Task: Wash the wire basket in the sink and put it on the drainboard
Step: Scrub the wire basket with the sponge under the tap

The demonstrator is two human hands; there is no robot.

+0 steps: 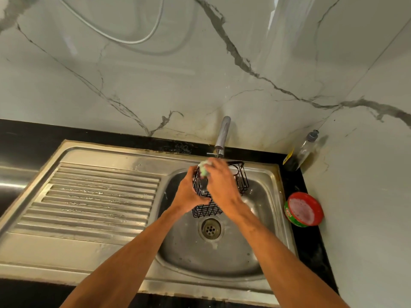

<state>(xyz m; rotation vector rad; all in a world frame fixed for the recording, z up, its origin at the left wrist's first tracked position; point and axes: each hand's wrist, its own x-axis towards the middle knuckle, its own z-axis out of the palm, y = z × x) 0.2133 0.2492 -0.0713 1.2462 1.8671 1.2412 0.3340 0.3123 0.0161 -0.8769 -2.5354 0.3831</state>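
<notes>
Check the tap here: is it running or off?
It looks off: no stream shows below the tap, above the wire basket held over the sink. A thin trickle behind the hands cannot be excluded.

Left hand (189, 192): fingers curled closed, gripping; forearm enters from 7 o'clock.
Right hand (222, 185): fingers closed, knuckles up, just beside the left at 3 o'clock; forearm enters from 5 o'clock.
</notes>
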